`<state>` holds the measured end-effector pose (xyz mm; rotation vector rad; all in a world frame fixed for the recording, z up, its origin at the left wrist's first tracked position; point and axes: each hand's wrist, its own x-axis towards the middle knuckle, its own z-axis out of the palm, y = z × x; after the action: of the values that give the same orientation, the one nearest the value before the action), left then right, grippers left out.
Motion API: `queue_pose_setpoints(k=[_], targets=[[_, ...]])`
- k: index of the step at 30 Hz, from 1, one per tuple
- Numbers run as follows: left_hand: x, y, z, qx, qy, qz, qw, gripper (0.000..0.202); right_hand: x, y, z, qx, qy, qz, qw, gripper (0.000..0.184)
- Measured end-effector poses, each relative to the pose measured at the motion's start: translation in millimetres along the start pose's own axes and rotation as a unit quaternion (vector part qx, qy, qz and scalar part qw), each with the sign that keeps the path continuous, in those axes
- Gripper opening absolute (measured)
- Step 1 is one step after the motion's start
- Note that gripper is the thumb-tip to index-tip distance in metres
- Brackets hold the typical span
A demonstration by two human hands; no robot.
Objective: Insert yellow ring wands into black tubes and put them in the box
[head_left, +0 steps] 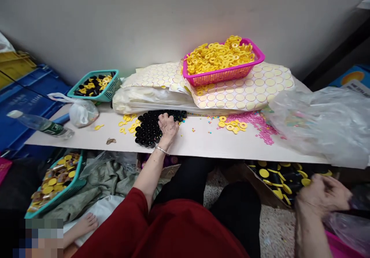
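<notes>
My left hand (167, 127) rests on a cluster of small black caps (150, 129) standing together on the white board (202, 144); its fingers are curled over the caps' right edge. A bracelet circles that wrist. My right hand (323, 196) is low at the right, blurred, fingers bent beside a cardboard box of black and yellow parts (277, 181) under the board. Loose yellow rings (232, 126) and pink rings (260, 125) lie on the board to the right of the caps.
A pink basket (225, 73) heaped with yellow rings sits on stacked printed sheets (251, 92). A teal basket (95, 84), a tied bag (81, 111) and a water bottle (40, 125) are at left. A clear plastic bag (323, 123) covers the right. Another teal basket (54, 182) is below.
</notes>
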<state>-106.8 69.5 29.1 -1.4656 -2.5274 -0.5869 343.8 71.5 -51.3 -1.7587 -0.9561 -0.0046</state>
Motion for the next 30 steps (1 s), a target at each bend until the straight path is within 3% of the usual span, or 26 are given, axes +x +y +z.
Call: queue_pose_setpoints(k=[1,2,5,12,16,19,21,30], targets=[[3.2,-0.3,0.5,0.015,-0.008,-0.008,1.000,0.020,-12.8,-2.9,0.2,0.019,0.016,-0.023,0.999,0.001],[5.2,-0.3,1.4,0.026,-0.014,-0.010,1.000,0.023,-24.4,-7.0,1.0,0.038,0.024,-0.050,0.998,0.006],[7.0,-0.1,4.7,0.044,-0.025,-0.003,0.999,0.028,-47.7,-24.9,6.3,0.067,-0.031,-0.113,0.991,0.016],[11.8,1.8,9.3,0.054,-0.053,0.000,0.997,0.031,-50.8,-64.7,39.8,0.066,-0.158,-0.227,0.959,0.017],[10.3,3.2,10.3,0.049,-0.046,0.015,0.998,0.029,-47.5,-83.7,67.4,0.010,-0.237,-0.195,0.952,0.014],[9.7,0.7,11.8,0.043,-0.027,0.043,0.998,0.024,-37.6,-93.7,84.3,-0.105,-0.235,-0.131,0.958,0.023],[10.2,-2.2,14.0,0.039,-0.027,0.069,0.996,0.020,-28.3,-97.1,91.5,-0.186,-0.239,-0.110,0.947,0.026],[11.7,-11.5,19.2,-0.027,-0.024,0.090,0.995,0.014,-16.3,-94.7,99.6,-0.311,-0.298,-0.192,0.882,0.030]])
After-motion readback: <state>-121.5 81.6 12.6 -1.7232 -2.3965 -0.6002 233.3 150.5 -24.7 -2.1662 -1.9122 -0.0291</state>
